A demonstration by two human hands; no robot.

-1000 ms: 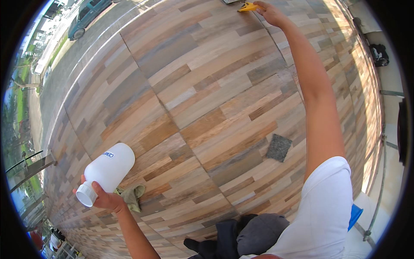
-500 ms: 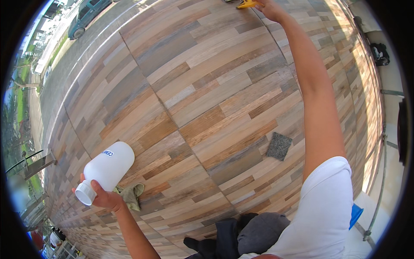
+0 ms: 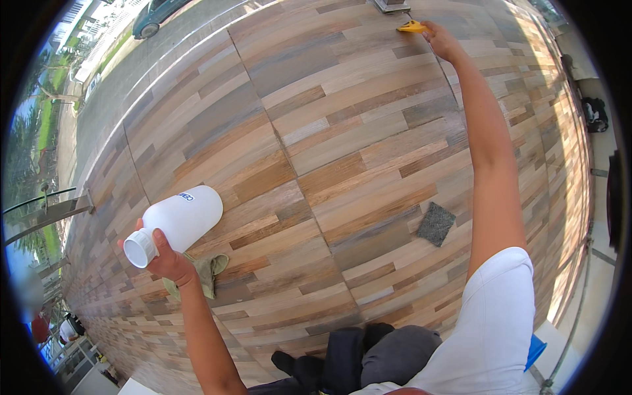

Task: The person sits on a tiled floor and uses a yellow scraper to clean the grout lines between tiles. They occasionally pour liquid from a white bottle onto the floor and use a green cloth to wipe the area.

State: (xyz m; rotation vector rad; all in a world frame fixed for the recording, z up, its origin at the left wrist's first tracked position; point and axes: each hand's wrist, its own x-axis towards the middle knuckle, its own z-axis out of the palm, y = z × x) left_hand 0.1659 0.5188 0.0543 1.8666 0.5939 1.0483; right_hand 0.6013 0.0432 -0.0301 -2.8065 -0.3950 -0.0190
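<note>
My left hand is closed round the neck of a large white plastic bottle, tilted with its white screw cap toward me. Just beyond that wrist a crumpled green rag lies on the wood-patterned tile floor. Far out at the top, my right hand grips a small yellow tool, held low over the tiles; its working end is too small to make out. A square grey scouring pad rests on the floor, left of my right forearm.
A grey metal post base stands just beyond the yellow tool. Along the right runs a pale wall edge with a dark bundle. A blue object sits by my right side. At the upper left, a parked car stands on the road.
The view has shifted, so the floor and post base appear lower. My right hand with the yellow tool and my left hand with the bottle both sit further right in the picture.
</note>
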